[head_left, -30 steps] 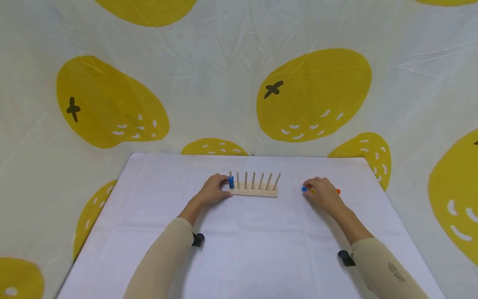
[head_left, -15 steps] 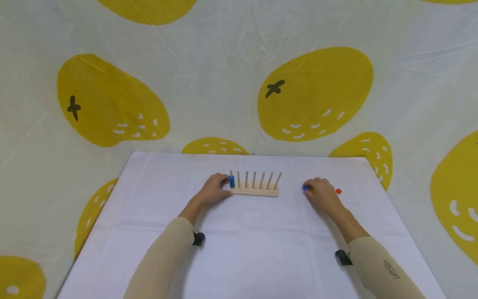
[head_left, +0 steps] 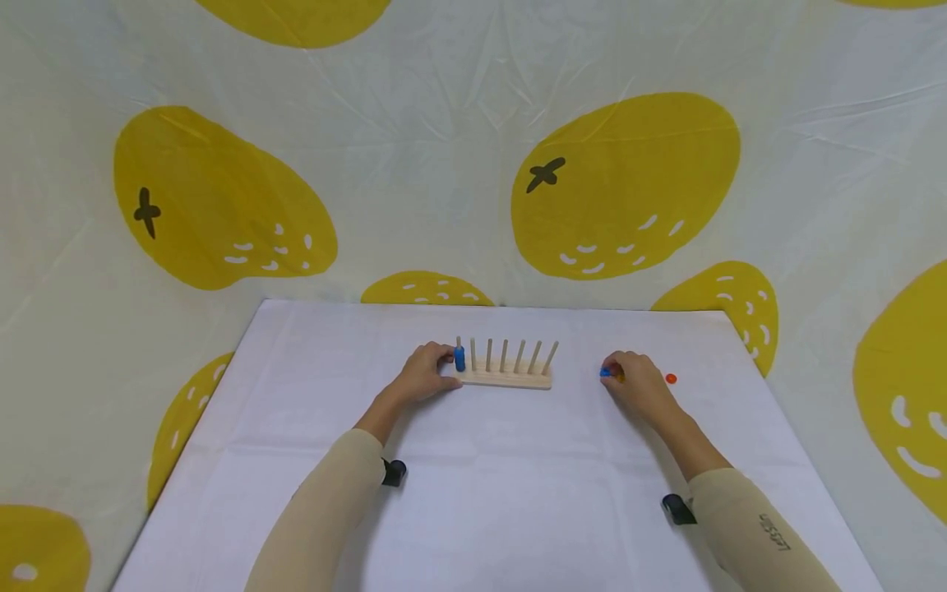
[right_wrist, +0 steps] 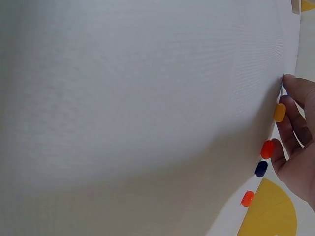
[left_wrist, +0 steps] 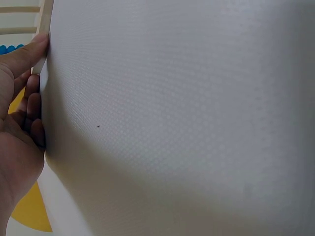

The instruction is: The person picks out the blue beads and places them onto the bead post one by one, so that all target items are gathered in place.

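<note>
A pale wooden peg rack [head_left: 510, 380] with several upright pegs stands near the middle of the table. Blue beads [head_left: 459, 359] are stacked on its leftmost peg. My left hand [head_left: 423, 374] grips the rack's left end, thumb on the near edge; in the left wrist view the thumb lies along the base [left_wrist: 44, 22]. To the right, my right hand [head_left: 639, 382] pinches a blue bead [head_left: 605, 372] between thumb and fingertips, at the table surface. Under that hand, the right wrist view shows a yellow bead [right_wrist: 279, 112], a red bead [right_wrist: 267, 149] and a dark blue bead [right_wrist: 261, 169].
An orange-red bead [head_left: 671, 379] lies on the table right of my right hand. White cloth [head_left: 503, 469] covers the table. Behind it hangs a curtain [head_left: 429, 164] with yellow fruit prints. A black wrist camera [head_left: 394, 472] sits under each sleeve.
The blue bead at my right fingertips has tilted and is now partly covered by them. My left hand stays on the rack. The view has shifted slightly.
</note>
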### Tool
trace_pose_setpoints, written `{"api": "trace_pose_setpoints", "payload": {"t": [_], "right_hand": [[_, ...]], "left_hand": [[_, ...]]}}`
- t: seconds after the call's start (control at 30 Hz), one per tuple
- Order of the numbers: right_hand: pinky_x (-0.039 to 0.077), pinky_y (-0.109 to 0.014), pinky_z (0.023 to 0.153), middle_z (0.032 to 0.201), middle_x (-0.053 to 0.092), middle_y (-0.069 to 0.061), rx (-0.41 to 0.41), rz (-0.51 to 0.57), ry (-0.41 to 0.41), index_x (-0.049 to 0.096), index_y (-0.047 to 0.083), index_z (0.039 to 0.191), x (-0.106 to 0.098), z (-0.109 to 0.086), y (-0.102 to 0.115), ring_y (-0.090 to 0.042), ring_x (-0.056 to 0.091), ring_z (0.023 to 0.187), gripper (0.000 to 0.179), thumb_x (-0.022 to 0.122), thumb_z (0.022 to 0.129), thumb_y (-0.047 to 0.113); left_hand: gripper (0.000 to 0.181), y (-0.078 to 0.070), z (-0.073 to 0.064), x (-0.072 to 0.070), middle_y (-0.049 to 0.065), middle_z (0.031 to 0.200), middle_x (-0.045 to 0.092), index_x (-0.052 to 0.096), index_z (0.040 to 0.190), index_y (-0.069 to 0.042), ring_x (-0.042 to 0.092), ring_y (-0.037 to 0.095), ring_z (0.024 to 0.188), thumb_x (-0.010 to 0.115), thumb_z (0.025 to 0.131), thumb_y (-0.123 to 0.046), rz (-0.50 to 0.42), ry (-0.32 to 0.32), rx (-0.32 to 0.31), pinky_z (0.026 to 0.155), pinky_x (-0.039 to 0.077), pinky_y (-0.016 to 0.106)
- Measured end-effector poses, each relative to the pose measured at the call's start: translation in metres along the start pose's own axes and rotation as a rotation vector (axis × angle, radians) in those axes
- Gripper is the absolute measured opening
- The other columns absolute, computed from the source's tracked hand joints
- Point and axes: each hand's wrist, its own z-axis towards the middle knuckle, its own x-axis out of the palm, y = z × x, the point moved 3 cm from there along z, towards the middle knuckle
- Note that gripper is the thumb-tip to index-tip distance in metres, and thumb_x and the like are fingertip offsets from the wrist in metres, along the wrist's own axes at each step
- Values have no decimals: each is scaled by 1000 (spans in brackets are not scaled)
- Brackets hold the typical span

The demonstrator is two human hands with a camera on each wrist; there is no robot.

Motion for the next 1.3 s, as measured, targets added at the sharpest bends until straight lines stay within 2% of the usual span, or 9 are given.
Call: {"api": "trace_pose_setpoints", "payload": {"t": [0.2, 0.33, 0.63, 0.97, 1.3], "right_hand": [[51, -52, 89, 100, 68, -16, -9, 13, -9, 67, 0, 110, -5, -1, 1, -34, 57, 94, 24, 76, 92, 12], [48, -49, 86, 97, 69, -14, -13, 24, -28, 67, 1, 108, -9, 0, 3, -33, 57, 92, 20, 75, 92, 11], [50, -51, 91, 96, 68, -10, -27, 92, -46, 66, 3, 110, -19, 5, 14, -34, 59, 98, 21, 76, 94, 12], [48, -46, 86, 93, 71, -10, -117, 103, -131, 68, 5, 106, -38, 12, 44, -31, 60, 94, 21, 80, 90, 12], [49, -47, 88, 98, 71, -9, -154, 143, -131, 68, 7, 108, -50, 21, 78, -31, 59, 97, 22, 79, 91, 15]], "left_hand": [[63, -1, -1, 0, 8, 122, 65, 61, 139, -4, 55, 24, 111, 87, 85, -22, -6, -2, -17, 108, 46, 42], [63, 0, 0, -1, 8, 122, 65, 62, 139, -4, 56, 24, 111, 87, 84, -23, 4, -1, -3, 107, 46, 43], [62, -1, -1, -2, 8, 121, 65, 63, 138, -5, 55, 25, 113, 87, 84, -24, 26, -4, 12, 108, 45, 43], [61, -1, -1, -1, 7, 121, 65, 63, 136, -4, 56, 25, 113, 88, 84, -24, 23, -7, 21, 108, 44, 44], [63, 0, 0, 0, 8, 122, 65, 62, 137, -3, 56, 26, 116, 88, 84, -23, 15, -6, 11, 110, 44, 44]]}}
